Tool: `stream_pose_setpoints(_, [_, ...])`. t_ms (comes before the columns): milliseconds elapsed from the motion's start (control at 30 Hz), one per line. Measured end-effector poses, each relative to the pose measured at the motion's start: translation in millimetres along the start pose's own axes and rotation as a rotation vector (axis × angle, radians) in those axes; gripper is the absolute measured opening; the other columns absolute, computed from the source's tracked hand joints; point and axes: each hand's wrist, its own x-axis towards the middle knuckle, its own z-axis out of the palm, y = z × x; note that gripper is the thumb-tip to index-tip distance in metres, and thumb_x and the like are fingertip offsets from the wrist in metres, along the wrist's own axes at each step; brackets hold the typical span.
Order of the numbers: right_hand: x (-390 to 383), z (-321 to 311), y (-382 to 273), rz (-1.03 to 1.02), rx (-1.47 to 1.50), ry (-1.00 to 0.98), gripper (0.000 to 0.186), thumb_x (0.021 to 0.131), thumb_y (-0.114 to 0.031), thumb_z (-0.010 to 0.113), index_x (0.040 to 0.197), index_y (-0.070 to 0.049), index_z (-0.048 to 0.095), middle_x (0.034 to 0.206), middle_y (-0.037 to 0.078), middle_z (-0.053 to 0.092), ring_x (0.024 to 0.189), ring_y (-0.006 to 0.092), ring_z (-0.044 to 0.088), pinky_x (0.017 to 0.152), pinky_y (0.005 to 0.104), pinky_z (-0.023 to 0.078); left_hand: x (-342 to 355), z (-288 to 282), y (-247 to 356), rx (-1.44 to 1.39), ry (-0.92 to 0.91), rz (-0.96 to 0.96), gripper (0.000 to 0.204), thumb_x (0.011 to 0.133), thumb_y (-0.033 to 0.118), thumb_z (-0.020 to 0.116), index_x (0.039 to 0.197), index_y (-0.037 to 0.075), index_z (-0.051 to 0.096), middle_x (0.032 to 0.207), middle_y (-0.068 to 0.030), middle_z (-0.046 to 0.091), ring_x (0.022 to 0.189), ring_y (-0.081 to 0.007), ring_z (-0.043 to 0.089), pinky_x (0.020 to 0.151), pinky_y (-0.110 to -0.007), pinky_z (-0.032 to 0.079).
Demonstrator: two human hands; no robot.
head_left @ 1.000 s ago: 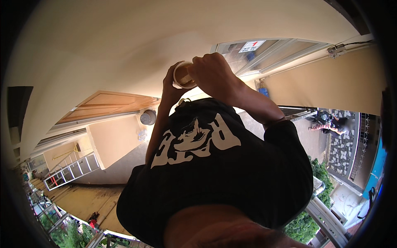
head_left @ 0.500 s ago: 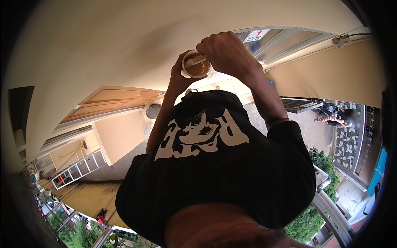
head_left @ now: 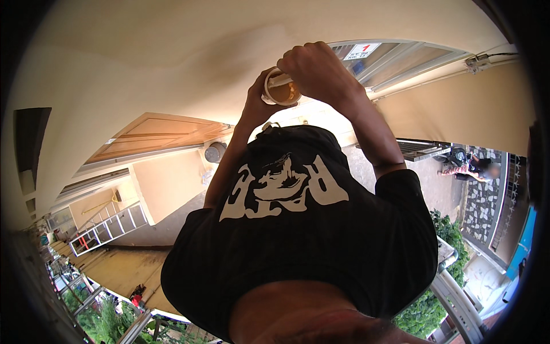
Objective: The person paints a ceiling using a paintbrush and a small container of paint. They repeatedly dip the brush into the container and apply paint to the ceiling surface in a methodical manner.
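Observation:
My left hand (head_left: 256,98) is wrapped round the side of a round, pale-rimmed cup (head_left: 266,87), held up before my chest. Inside it is a brownish-orange liquid that looks like paint. My right hand (head_left: 314,67) is closed over the cup's right edge, knuckles up. From its fingers a pale, flat stick-like tool (head_left: 280,81) reaches across the cup's mouth. Its grip end is hidden in the fist, so I cannot tell whether it is a brush or a stirrer.
A beige wall (head_left: 143,51) rises close ahead. A wooden door (head_left: 154,137), a grey bucket (head_left: 215,152) and a ladder (head_left: 109,229) are on the left. To the right are a framed window (head_left: 401,57), a metal gate (head_left: 421,149) and another person (head_left: 472,167) farther off.
Both hands and the cup have shifted slightly right in the picture. Less of the pale tool shows over the cup now.

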Motion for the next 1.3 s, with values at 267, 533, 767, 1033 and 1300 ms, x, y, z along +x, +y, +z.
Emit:
stream_pose_setpoints(267, [-4.0, -6.3, -4.6, 0.007, 0.033, 0.04, 0.003, 0.08, -0.004, 0.072, 0.083, -0.006, 0.073, 0.08, 0.008, 0.073, 0.073, 0.0261, 0.074, 0.065, 0.0374, 0.059, -1.7, -0.2, -0.1, -0.026, 0.003, -0.028, 0.088, 0.067, 0.018, 0.101, 0.14, 0.007, 0.053, 0.132, -0.0113, 0.066, 0.123, -0.024, 0.065, 0.105, -0.041, 0.056])
stream_pose_setpoints(533, [-21.2, 4.8, -6.1, 0.081, 0.149, 0.185, 0.012, 0.077, -0.002, 0.07, 0.088, -0.007, 0.072, 0.083, 0.005, 0.072, 0.072, 0.027, 0.072, 0.061, 0.04, 0.056, 7.8, -2.1, 0.6, -0.058, 0.07, 0.034, 0.083, 0.07, 0.016, 0.099, 0.139, 0.007, 0.053, 0.131, -0.0098, 0.066, 0.122, -0.0217, 0.064, 0.104, -0.039, 0.055])
stream_pose_setpoints(767, [-53.5, -1.2, -7.7, 0.276, 0.125, 0.112, 0.021, 0.086, 0.0, 0.064, 0.105, -0.003, 0.072, 0.087, 0.009, 0.071, 0.076, 0.0247, 0.073, 0.062, 0.0372, 0.056, 15.9, 9.9, 3.2, -0.013, 0.067, 0.138, 0.076, 0.071, 0.012, 0.098, 0.135, 0.004, 0.056, 0.126, -0.0113, 0.07, 0.115, -0.0241, 0.069, 0.1, -0.039, 0.057])
stream_pose_setpoints(1033, [-107.9, -16.7, 18.4, 0.569, 0.387, -0.018, 0.019, 0.091, -0.013, 0.068, 0.107, -0.015, 0.077, 0.079, 0.008, 0.068, 0.073, 0.0293, 0.071, 0.062, 0.0427, 0.053, 33.6, 38.8, 7.4, 0.041, 0.084, 0.19, 0.082, 0.072, 0.013, 0.098, 0.139, 0.002, 0.052, 0.128, -0.0144, 0.067, 0.117, -0.0255, 0.067, 0.102, -0.04, 0.056])
stream_pose_setpoints(1300, [-154.9, -1.8, 36.7, 0.845, 0.837, 0.169, 0.028, 0.098, -0.022, 0.067, 0.124, -0.013, 0.075, 0.107, 0.01, 0.078, 0.088, 0.0334, 0.074, 0.078, 0.0427, 0.059, 50.7, 53.9, 16.8, 0.03, 0.019, 0.172, 0.087, 0.071, 0.015, 0.099, 0.141, 0.002, 0.05, 0.13, -0.0135, 0.065, 0.119, -0.0246, 0.065, 0.104, -0.039, 0.054])
